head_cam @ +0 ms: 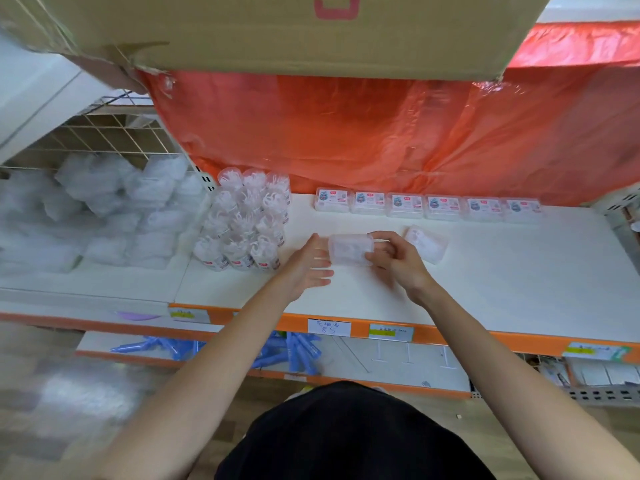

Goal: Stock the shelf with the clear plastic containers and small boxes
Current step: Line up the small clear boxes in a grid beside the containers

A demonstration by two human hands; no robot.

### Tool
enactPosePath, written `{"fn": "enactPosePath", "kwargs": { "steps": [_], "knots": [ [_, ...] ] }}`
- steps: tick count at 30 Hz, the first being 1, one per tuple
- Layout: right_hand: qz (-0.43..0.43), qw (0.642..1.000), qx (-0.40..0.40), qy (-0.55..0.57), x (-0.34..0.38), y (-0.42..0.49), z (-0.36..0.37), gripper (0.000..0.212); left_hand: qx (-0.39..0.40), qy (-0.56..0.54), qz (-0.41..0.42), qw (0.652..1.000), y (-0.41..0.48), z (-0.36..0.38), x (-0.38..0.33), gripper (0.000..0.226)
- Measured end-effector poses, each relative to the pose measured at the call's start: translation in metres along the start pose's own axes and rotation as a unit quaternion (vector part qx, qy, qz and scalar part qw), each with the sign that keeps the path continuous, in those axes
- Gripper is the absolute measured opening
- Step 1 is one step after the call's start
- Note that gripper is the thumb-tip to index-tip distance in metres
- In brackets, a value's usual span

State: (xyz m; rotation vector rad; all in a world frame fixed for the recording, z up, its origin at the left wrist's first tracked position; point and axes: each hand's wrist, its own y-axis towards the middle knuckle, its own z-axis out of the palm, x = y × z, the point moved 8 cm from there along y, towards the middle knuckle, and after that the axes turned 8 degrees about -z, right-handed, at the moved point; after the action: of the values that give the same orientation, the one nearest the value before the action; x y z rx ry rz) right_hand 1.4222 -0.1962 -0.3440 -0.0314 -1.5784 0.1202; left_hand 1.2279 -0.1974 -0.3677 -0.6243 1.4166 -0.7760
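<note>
Six small boxes [405,204] sit at the back of the shelf [502,282]. Right hand [398,266] grips another box [349,249] in front of that row, probably starting a second. Left hand [308,268], fingers straight, is at its left end, likely steadying it.

A cardboard carton [311,36] fills the top of the frame; a red-orange plastic sheet [346,133] hangs below it at centre; a wire grid [114,133] stands upper left above blurred bags of white goods [104,209]; blue plastic items [298,351] lie lower centre, under a handwritten price tag [329,328].
</note>
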Motion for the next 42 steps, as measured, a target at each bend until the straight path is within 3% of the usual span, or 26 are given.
{"fn": "enactPosePath", "kwargs": {
  "steps": [9,13,18,21,28,33,38,42],
  "knots": [
    [-0.064,0.997,0.025,-0.034,0.010,-0.007,0.008,0.037,0.071,-0.106,0.002,0.992,-0.001,0.011,-0.004,0.015],
    [-0.031,0.999,0.036,-0.017,0.001,-0.008,0.009,0.036,0.066,-0.118,0.062,0.989,-0.004,0.007,-0.010,0.033],
    [0.080,0.993,-0.033,0.086,-0.011,-0.001,0.006,0.024,0.089,-0.098,0.105,0.986,-0.008,0.007,-0.017,0.042],
    [0.116,0.992,-0.012,0.054,-0.009,0.001,0.014,0.031,0.108,-0.081,0.110,0.985,-0.010,0.011,-0.018,0.044],
    [0.112,0.992,-0.010,0.061,-0.010,-0.003,0.019,0.026,0.075,-0.087,0.101,0.988,-0.007,0.006,-0.011,0.039],
    [0.129,0.983,-0.050,0.122,-0.024,-0.006,0.015,0.034,0.060,-0.057,0.073,0.994,-0.006,0.006,0.004,0.043],
    [0.134,0.982,-0.038,0.125,-0.031,-0.010,0.022,0.044,0.069,-0.002,0.089,0.994,-0.010,0.016,0.004,0.034],
    [0.092,0.996,-0.015,0.007,-0.024,-0.013,0.017,0.061,0.025,0.033,0.099,0.994,-0.008,0.012,-0.001,0.027]
  ]
}}
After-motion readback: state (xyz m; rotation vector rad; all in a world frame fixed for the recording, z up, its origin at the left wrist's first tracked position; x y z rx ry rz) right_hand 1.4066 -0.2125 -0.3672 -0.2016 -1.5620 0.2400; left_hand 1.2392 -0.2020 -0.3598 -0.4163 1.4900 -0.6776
